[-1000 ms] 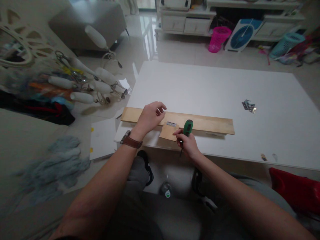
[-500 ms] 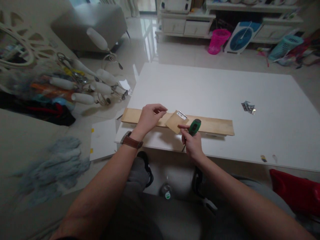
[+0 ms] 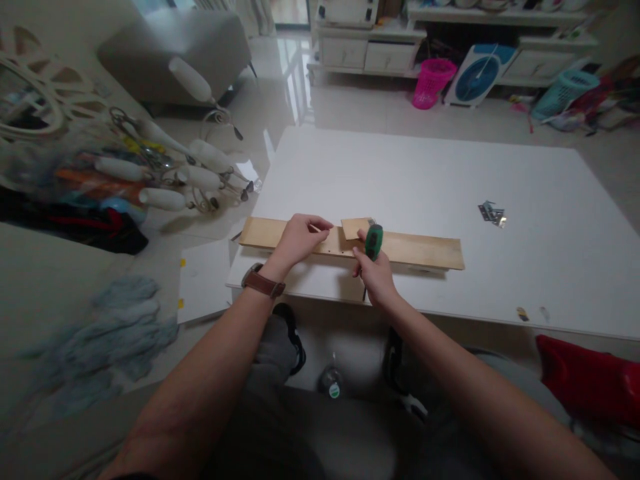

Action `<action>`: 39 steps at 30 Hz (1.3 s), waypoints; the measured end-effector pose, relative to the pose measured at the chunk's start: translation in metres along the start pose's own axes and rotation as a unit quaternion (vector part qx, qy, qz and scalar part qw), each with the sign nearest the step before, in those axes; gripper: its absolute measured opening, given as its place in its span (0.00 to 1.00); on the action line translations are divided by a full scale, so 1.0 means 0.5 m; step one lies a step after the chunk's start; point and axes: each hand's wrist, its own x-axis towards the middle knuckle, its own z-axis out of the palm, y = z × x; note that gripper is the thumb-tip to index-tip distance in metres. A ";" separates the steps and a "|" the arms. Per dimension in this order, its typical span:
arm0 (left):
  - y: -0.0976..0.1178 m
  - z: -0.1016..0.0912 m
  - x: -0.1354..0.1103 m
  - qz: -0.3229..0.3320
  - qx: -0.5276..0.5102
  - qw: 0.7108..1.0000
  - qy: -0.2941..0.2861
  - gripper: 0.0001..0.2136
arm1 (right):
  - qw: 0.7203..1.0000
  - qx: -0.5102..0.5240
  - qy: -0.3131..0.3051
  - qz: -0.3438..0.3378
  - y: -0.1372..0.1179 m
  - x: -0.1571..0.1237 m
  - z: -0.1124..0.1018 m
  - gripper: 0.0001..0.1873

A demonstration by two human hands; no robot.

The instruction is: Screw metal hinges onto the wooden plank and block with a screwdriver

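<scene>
Plank [image 3: 420, 251] lies lengthwise along near edge of table [image 3: 425, 180], right in front of the person, prob. so both hands reach it w/o stretching. Pale bit [image 3: 426, 270] shows under its near side, so it looks propped a little off the top, tho how is hidden. R hand [image 3: 376, 275] has its fingers wrapped round a green driver [image 3: 373, 241], handle up, shaft slanting down out of the fist toward the body; looks parked there to free the fingertips. R index meets near edge of a small wood block [image 3: 352, 229], which sits over plank's far side, skewed; can't tell if it lies flat or is lifted. Metal bit [image 3: 371, 221] at block's end is half hid by the handle. L hand [image 3: 301, 233] is over plank, fingers bent, thumb just below them; can't tell if anything tiny is pinched btwn. Its spot suggests steadying, tho contact isn't clear. Two dark dots, prob. holes [image 3: 343, 253], show on plank btwn the hands. Hinges [image 3: 493, 213] sit piled well off to the right, prob. kept clear of the hands.
</scene>
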 end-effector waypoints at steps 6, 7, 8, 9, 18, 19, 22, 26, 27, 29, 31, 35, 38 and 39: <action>-0.004 0.001 0.002 -0.019 0.026 0.999 0.012 0.09 | 0.997 -0.050 -0.055 0.022 0.032 -0.009 0.034 0.19; -0.006 0.002 0.003 -0.016 0.028 0.999 0.015 0.09 | 0.996 -0.057 -0.063 0.011 0.035 -0.010 0.037 0.19; -0.009 0.002 0.003 -0.012 0.029 0.999 0.017 0.09 | 0.996 -0.063 -0.066 -0.006 0.038 -0.009 0.038 0.19; -0.011 0.002 0.003 -0.006 0.028 0.999 0.020 0.09 | 0.995 -0.067 -0.063 -0.024 0.040 -0.008 0.038 0.19; -0.017 0.010 0.002 0.011 -0.030 0.999 -0.028 0.10 | 0.996 -0.076 -0.021 -0.044 0.053 0.008 0.019 0.20; -0.016 0.012 0.002 0.013 -0.030 0.999 -0.033 0.10 | 0.996 -0.073 -0.020 -0.042 0.052 0.008 0.018 0.19; -0.014 0.015 0.000 0.014 -0.031 0.999 -0.040 0.10 | 0.998 -0.055 -0.031 -0.031 0.044 0.003 0.017 0.18; -0.010 0.017 -0.005 0.021 -0.040 0.997 -0.063 0.12 | 0.999 -0.036 -0.032 -0.019 0.016 -0.006 0.011 0.17; -0.009 0.020 -0.008 0.028 -0.047 0.996 -0.074 0.13 | 0.999 -0.033 -0.028 -0.019 0.008 -0.008 0.007 0.17; -0.006 0.027 -0.012 0.048 -0.067 0.991 -0.101 0.14 | 0.999 -0.032 -0.026 -0.024 -0.005 -0.010 -0.004 0.19; -0.004 0.037 -0.017 0.071 -0.086 0.986 -0.126 0.15 | 0.998 -0.040 -0.034 -0.030 -0.013 -0.010 -0.019 0.21; -0.001 0.064 -0.022 0.110 -0.100 0.977 -0.155 0.14 | 0.995 -0.079 -0.041 -0.044 -0.013 -0.013 -0.051 0.18; 0.004 0.087 -0.024 0.127 -0.113 0.969 -0.180 0.14 | 0.995 -0.080 -0.032 -0.040 -0.007 -0.017 -0.075 0.18; 0.007 0.094 -0.025 0.131 -0.115 0.966 -0.192 0.15 | 0.995 -0.081 -0.034 -0.037 -0.006 -0.019 -0.082 0.19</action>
